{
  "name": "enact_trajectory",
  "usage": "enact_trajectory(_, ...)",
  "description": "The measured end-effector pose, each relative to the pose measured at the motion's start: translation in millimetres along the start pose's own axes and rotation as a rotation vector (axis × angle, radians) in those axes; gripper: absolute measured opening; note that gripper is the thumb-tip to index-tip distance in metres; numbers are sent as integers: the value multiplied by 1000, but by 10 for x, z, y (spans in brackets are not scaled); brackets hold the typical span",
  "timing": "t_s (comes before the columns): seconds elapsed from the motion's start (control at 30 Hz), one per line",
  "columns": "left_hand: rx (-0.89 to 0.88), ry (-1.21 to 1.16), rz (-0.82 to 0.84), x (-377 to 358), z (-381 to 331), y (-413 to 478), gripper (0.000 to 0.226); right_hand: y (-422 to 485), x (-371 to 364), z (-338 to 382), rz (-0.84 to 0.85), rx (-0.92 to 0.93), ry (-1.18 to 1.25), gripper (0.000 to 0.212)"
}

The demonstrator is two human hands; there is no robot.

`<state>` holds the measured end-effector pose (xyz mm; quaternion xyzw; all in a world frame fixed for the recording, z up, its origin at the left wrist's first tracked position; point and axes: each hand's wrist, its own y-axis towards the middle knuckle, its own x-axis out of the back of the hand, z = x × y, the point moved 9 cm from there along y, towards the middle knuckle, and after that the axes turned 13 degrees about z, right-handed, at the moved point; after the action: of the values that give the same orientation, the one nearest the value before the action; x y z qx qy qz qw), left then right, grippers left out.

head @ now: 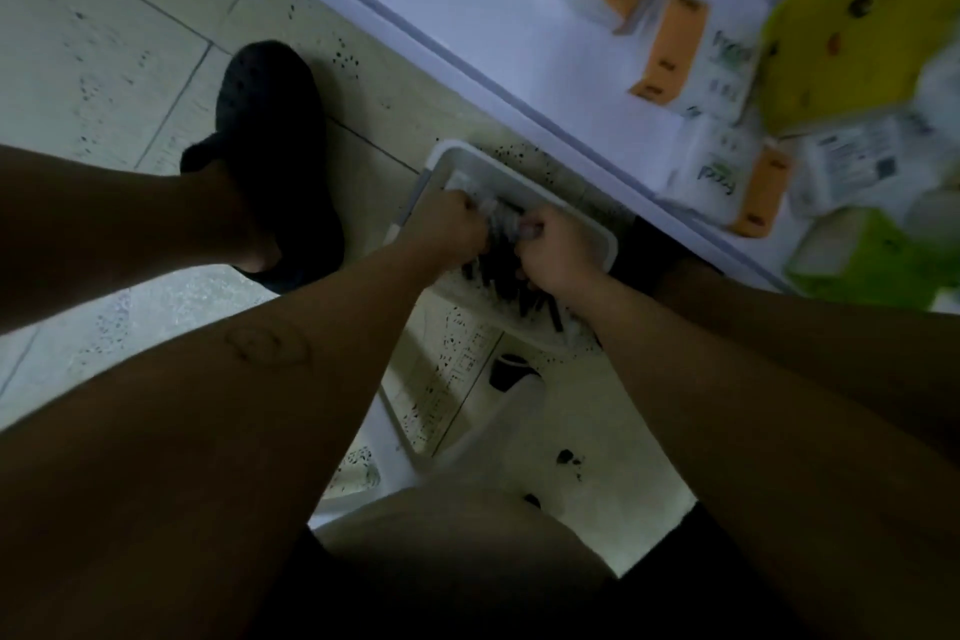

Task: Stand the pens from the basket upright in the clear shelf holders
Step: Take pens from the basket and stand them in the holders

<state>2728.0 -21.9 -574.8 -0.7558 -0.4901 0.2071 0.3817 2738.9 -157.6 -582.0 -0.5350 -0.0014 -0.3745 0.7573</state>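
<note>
In the frame centre, the left hand (pixel 448 230) and the right hand (pixel 557 261) each curl closed around dark slim pens (pixel 500 273) inside a white plastic basket (pixel 524 183)

A pale tiled floor (pixel 130 31), speckled with small dark flecks and crossed by thin grout lines, fills the left side in dim light. A white shelf (pixel 467 16) runs diagonally across the upper right, more brightly lit. It carries white packs with orange ends (pixel 670 47) and yellow-green packages (pixel 841 47), all blurred.
</note>
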Motion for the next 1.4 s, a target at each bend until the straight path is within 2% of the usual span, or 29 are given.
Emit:
enact_trajectory(0.17,-168,27,-87,109,-329,-312,27,-353,203,143,-75,105,37,12)
enact_trajectory(0.23,-183,-14,-104,122,-428,-428,21,-488,330,175,-149,110,103,23)
enact_trajectory(0.3,-191,20,-121,122,-553,-535,25,-651,455,247,-210,137,209,31)
enact_trajectory(0.4,-244,112,-109,109,-825,-710,25,-926,680,418,-304,215,327,13)
enact_trajectory(0.43,-267,124,-104,107,-919,-780,22,-1014,764,471,-341,245,341,14)
enact_trajectory(0.5,-317,91,-107,123,-1076,-937,17,-1229,903,596,-405,310,344,14)
enact_trajectory(0.57,-375,40,-131,169,-1197,-1098,14,-1429,1006,684,-448,383,371,4)
enact_trajectory(0.67,-447,63,-167,243,-1428,-1388,25,-1718,1132,809,-497,454,429,20)
enact_trajectory(0.87,-744,88,-129,207,-2234,-2148,43,-2365,1550,1255,-593,647,460,36)
enact_trajectory(1.03,-931,149,-140,157,-2841,-2693,33,-3062,2005,1549,-674,835,503,29)
enact_trajectory(1.3,-1252,341,-185,-109,-3820,-3662,39,-4242,2621,1666,-853,1045,534,31)
enact_trajectory(1.4,-1310,349,-161,-265,-4097,-4009,35,-4722,2783,1664,-903,1100,525,30)
